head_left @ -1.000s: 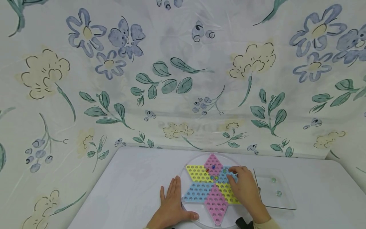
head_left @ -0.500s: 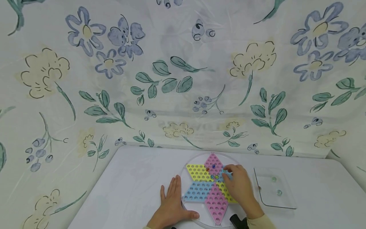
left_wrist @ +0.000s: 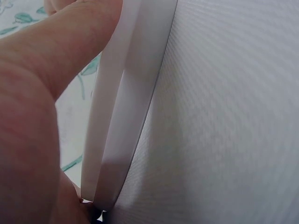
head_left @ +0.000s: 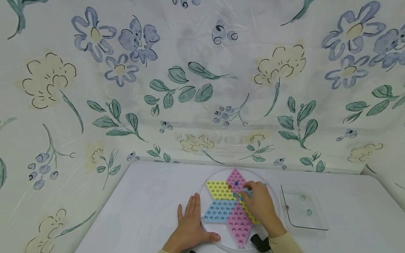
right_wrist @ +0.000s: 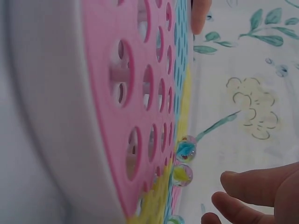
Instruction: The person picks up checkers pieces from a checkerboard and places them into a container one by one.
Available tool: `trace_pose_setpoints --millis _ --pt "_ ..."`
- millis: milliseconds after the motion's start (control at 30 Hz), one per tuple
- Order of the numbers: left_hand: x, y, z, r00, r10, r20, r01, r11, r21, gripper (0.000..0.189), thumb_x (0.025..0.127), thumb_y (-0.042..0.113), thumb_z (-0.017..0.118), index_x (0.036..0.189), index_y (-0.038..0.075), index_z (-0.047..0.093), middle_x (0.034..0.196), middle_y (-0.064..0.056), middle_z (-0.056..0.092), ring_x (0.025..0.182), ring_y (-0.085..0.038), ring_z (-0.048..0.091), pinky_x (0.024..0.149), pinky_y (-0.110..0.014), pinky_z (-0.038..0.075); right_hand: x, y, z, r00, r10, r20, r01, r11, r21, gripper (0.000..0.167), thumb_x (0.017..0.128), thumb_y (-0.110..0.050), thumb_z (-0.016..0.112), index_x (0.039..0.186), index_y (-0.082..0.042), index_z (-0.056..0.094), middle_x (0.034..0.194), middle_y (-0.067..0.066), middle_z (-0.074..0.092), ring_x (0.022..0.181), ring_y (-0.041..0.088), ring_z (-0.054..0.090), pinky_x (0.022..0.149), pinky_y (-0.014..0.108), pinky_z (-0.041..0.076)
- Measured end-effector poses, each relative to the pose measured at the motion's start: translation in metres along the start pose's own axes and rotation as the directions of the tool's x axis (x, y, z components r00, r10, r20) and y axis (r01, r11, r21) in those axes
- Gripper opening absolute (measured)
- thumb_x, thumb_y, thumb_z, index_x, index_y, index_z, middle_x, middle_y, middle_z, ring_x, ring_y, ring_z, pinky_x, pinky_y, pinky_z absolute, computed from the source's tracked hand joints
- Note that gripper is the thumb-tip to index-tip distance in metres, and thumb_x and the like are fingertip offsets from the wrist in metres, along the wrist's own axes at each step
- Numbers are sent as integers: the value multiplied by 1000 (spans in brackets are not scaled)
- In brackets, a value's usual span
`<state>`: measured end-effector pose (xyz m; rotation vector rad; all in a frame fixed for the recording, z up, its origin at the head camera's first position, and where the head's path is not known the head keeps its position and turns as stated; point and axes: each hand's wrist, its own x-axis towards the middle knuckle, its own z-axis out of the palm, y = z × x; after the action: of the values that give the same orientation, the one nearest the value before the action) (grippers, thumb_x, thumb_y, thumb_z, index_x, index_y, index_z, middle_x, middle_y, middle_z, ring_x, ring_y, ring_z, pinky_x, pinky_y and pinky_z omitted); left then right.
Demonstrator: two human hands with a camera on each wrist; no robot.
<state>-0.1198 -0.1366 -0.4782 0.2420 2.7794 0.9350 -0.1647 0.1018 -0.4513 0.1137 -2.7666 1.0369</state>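
Observation:
A round Chinese checkers board [head_left: 239, 226] with a pink, yellow and blue star lies on the white table. My left hand [head_left: 190, 222] rests at its left rim, fingers straight and thumb over the edge. My right hand [head_left: 261, 203] hovers above the blue and yellow points on the right, near the centre. In the right wrist view, thumb and fingertips are apart with nothing seen between them, close to a yellow marble [right_wrist: 182, 174] and a blue marble [right_wrist: 186, 148]. Another greenish marble [right_wrist: 176, 220] shows at the bottom edge. A dark blue marble [head_left: 236, 183] and a reddish marble [head_left: 229, 187] sit further back.
Right of the board stands a clear shallow tray [head_left: 308, 227] with a green marble [head_left: 303, 197], another pale marble [head_left: 309, 212] and a brownish one at its left side. A floral curtain [head_left: 202, 119] hangs behind the table. A black device [head_left: 260, 242] sits at my right wrist.
My right hand has shifted left across the blue point toward the board's centre, covering the green marble seen there earlier. My left hand stays put.

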Motion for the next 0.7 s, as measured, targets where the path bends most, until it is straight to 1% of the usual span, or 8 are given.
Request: trace_pose_setpoints --millis 167,267,367,500,700 --pt "0 0 0 1000 2 -2 -2 1000 5 149 59 71 84 157 -10 5 164 -29 9 152 -44 5 113 -70 -9 3 1 4 999 17 28 -17 1000 -1 17 90 -13 72 104 -2 71 93 8 64 83 22 59 71 40 52" --pt "0 0 0 1000 9 -6 -9 1000 7 149 59 70 85 156 -10 5 163 -30 9 152 -45 5 112 -70 -9 4 1 5 998 17 60 -19 1000 21 18 91 -13 72 104 -1 72 92 8 65 83 21 59 71 39 52" --pt "0 0 0 1000 15 -7 -15 1000 8 149 60 70 85 156 -10 5 163 -30 9 152 -45 5 112 -71 -9 4 2 6 996 12 89 -15 999 40 17 91 -13 71 104 -1 72 90 7 64 80 19 57 68 37 50" --pt "0 -1 1 1000 17 -6 -17 1000 11 149 60 71 84 157 -10 4 163 -30 8 152 -45 4 112 -71 -9 5 3 8 995 23 100 -26 999 30 17 91 -13 71 104 -1 72 87 5 62 77 17 54 64 33 47" --pt "1 -1 1 1000 14 -5 -14 1000 13 150 60 72 83 157 -10 3 163 -30 8 152 -44 4 112 -71 -10 5 4 9 992 37 117 -39 999 15 16 91 -15 73 102 -2 72 86 4 61 75 17 53 64 34 47"
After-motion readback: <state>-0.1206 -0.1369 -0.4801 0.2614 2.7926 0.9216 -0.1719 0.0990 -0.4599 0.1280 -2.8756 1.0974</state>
